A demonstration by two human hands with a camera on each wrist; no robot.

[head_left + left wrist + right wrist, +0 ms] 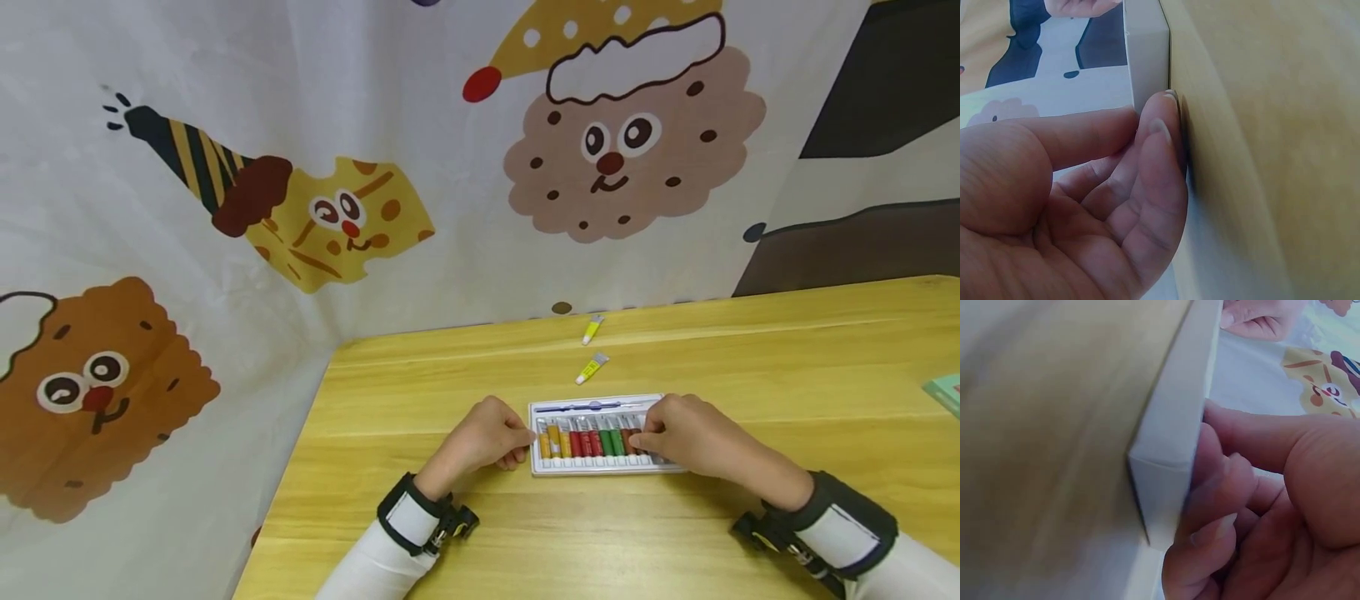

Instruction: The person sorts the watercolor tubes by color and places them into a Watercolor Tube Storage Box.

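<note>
A white tray of paint tubes (534, 468) lies on the table, with tubes in yellow, red, green and brown side by side. A thin blue brush (595, 407) runs along the tray's far side. My left hand (483, 437) is at the tray's left end, gripping its edge between thumb and bent fingers; the fingers rest low by the tabletop in the left wrist view. My right hand (686, 433) reaches over the right end, thumb and curled fingers pinching among the brown tubes (632, 440). The hand covers the tubes there. In the right wrist view its fingers bend behind the tray's white wall (1169, 431).
Two small yellow tubes (592, 329) lie behind the tray on the wooden table (810, 367). At the far right edge is a green flat item (947, 392), partly cut off. A white cloth with cartoon prints (450, 275) hangs along the table's back and left sides.
</note>
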